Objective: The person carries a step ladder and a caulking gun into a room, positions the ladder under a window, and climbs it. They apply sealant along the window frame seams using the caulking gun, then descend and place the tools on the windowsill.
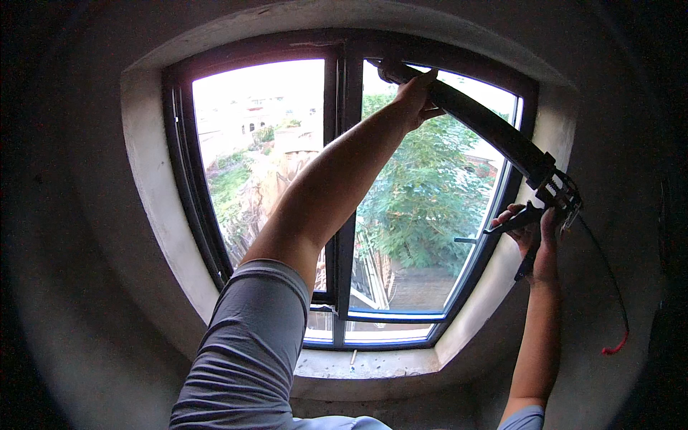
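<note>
A long dark caulking gun (487, 125) slants across the upper right of the window, its nozzle end raised against the top of the frame beside the middle post. My left hand (418, 99) is closed around the barrel near that front end, thumb on top and fingers underneath. Lower down at the right, my right hand (542, 233) grips the handle, with the trigger lever (512, 217) by its fingers. The nozzle tip is too dark to make out. From the back end of the gun a thin dark cord (609, 269) hangs down, ending in a red tip.
The dark window frame (347, 179) sits in a deep plastered recess (154, 193). A small window handle (466, 240) sticks out by the right edge. Bits of debris and a small pale stick (353, 358) lie on the sill (394, 365). Trees show through the glass.
</note>
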Tool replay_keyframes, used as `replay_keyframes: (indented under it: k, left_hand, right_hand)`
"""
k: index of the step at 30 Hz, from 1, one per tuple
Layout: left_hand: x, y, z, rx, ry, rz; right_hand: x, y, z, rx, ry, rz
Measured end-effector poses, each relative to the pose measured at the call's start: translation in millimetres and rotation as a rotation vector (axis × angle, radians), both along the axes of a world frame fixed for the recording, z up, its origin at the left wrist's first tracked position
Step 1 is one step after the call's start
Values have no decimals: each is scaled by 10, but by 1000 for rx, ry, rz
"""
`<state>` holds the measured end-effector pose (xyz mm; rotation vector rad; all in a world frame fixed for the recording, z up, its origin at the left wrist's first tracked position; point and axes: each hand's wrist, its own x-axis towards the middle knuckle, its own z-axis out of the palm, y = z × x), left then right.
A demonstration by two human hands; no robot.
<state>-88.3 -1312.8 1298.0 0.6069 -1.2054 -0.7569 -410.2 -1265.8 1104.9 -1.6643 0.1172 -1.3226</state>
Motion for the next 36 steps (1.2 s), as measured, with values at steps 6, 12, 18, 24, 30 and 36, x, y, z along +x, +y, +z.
replay_keyframes:
  k: [6,12,18,24,30,36]
  left_hand:
    - [92,-105,21,-39,1,-55]
    - [71,-121,51,-51,31,-22]
    - [73,-156,72,-90,31,-50]
    - [108,-198,49,-152,23,-92]
    - [65,-151,9,-128,43,-38]
    - [8,-102,-128,-96,71,-26]
  right_hand:
    - [78,-31,22,2,-12,3]
    - [48,-165,61,-32,-1,34]
    - [-67,-233,184,-95,66,5]
    - [-58,-212,222,-51,11,10]
    - [-95,-211,252,-97,80,-20]
    - [-194,-177,168,-48,104,-126]
